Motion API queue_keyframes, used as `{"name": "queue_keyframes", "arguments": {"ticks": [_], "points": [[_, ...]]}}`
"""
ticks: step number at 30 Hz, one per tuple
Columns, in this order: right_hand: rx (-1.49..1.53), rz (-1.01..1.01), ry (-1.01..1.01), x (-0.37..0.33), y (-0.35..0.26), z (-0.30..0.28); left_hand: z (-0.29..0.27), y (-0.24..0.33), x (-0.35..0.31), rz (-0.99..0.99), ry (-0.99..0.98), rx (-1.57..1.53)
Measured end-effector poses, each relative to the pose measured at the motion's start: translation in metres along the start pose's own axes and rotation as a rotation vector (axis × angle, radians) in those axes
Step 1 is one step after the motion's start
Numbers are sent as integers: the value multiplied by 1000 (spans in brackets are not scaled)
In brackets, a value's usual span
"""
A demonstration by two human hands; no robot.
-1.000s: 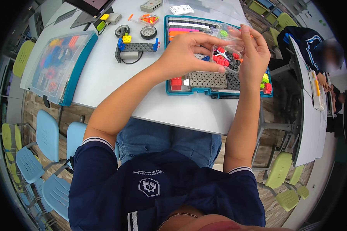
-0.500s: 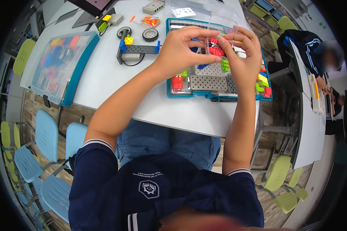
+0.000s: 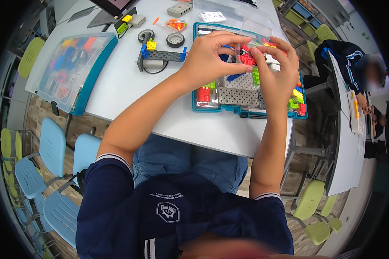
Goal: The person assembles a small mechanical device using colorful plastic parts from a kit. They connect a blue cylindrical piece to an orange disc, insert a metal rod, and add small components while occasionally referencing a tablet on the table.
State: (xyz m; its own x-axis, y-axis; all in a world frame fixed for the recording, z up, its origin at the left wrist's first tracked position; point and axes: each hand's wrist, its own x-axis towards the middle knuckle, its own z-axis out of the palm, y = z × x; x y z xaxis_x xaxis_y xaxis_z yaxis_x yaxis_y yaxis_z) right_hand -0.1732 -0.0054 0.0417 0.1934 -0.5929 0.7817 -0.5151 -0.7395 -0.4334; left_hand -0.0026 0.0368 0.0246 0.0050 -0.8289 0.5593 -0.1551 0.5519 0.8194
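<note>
Hands meet over the far right of the white table [image 3: 129, 82] — one head view only, so that's all you get. Your left hand [image 3: 209, 54] and right hand [image 3: 275, 71] are drawn together, fingertips pinching a small clear plastic bag [image 3: 255, 32] with red pieces [image 3: 246, 58] showing at its lower edge, held just above the teal parts tray [image 3: 242, 110]. Both hands look clamped on that bag, thumbs and forefingers close at its mouth.

Tray sits beneath, packed with grey perforated plates [image 3: 240, 96] and red, green and yellow blocks. To the left, well apart from your hands, lies a half-built grey beam assembly [image 3: 162, 55] with blue ends and a yellow block, two black wheels [image 3: 175, 40] beside it. Further left, a closed clear-lidded box [image 3: 69, 69] of coloured parts.

Step in hand, by my reading: getting into that bag of red pieces. Next move calls for a steady pull with the bag kept over the tray — otherwise small parts could scatter off the table edge.
</note>
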Motion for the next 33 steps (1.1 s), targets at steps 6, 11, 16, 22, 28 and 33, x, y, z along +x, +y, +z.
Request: {"name": "queue_keyframes", "arguments": {"ticks": [6, 11, 16, 22, 28, 33], "points": [[87, -32, 43, 1, 4, 4, -1, -2, 2, -52, 16, -63], [470, 237, 173, 5, 10, -1, -34, -11, 19, -121, 143, 83], [659, 309, 66, 5, 14, 4, -43, -16, 20, -218, 158, 66], [240, 117, -29, 4, 13, 3, -28, -15, 15, -164, 65, -9], [32, -189, -40, 5, 10, 5, -21, -11, 12, -121, 12, 47], [-29, -142, -126, 1, 6, 4, -20, -9, 11, -102, 6, 48]]}}
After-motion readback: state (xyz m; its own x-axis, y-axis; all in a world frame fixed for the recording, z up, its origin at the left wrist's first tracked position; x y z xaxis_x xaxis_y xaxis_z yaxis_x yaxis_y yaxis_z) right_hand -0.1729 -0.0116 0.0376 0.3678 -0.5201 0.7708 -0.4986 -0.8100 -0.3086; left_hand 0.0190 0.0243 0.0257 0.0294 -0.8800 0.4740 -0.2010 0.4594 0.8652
